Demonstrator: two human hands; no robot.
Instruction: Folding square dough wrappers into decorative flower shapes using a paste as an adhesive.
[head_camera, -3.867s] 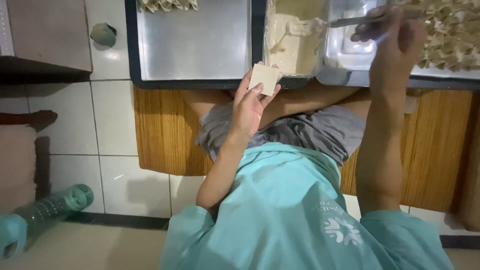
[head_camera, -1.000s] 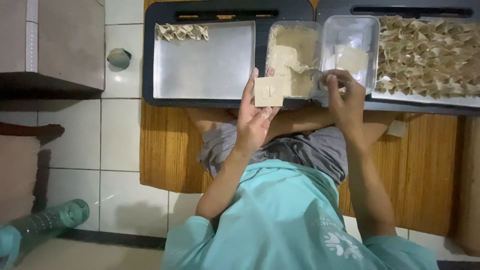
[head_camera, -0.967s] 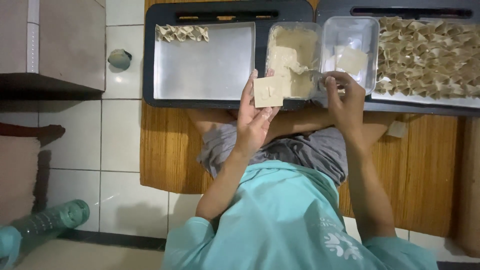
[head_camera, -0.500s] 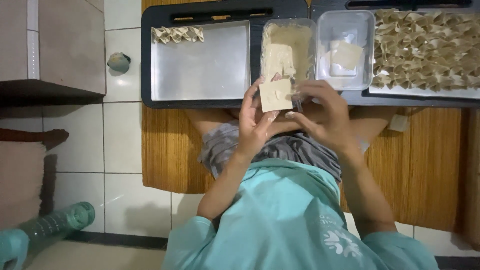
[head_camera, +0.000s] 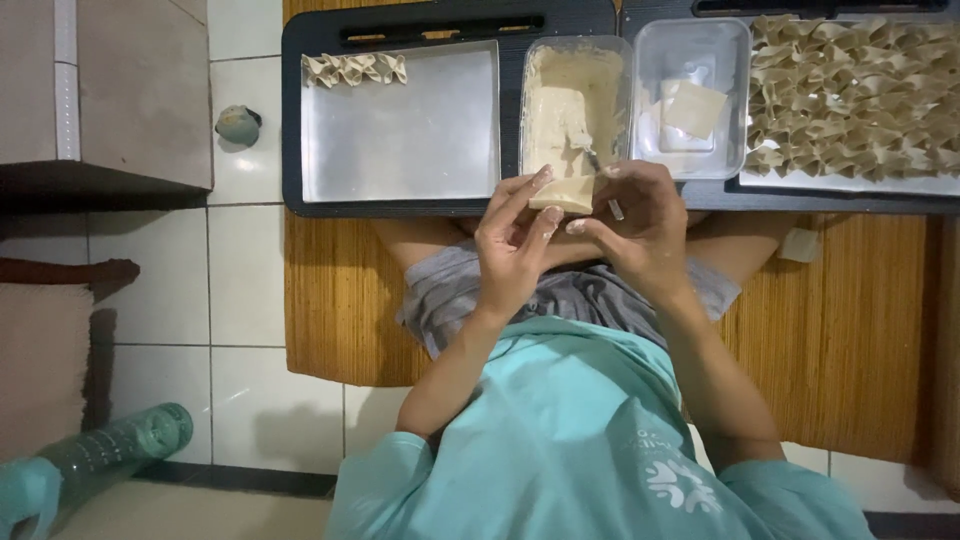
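Note:
Both hands meet above my lap, just in front of the trays. My left hand (head_camera: 512, 245) and my right hand (head_camera: 640, 225) pinch a pale square dumpling wrapper (head_camera: 562, 193) between their fingertips. A thin metal utensil (head_camera: 603, 183) is also tucked in the right hand's fingers. Just beyond the hands stands a clear tub of beige filling (head_camera: 575, 100). To its right, a clear tub (head_camera: 650, 60) contains flat wrappers (head_camera: 693, 107). A few folded dumplings (head_camera: 353, 68) lie in the far left corner of a metal tray (head_camera: 400, 140).
At the right, a tray (head_camera: 850, 183) is packed with several folded dumplings (head_camera: 850, 95). The trays rest on black bases (head_camera: 292, 110) on a woven mat (head_camera: 340, 300). A green plastic bottle (head_camera: 110, 450) lies at the lower left. A small round object (head_camera: 238, 124) sits on the tiles.
My right hand left the wrapper tub and joined the left hand at the wrapper. The wrapper went from flat on the left palm to pinched between both hands.

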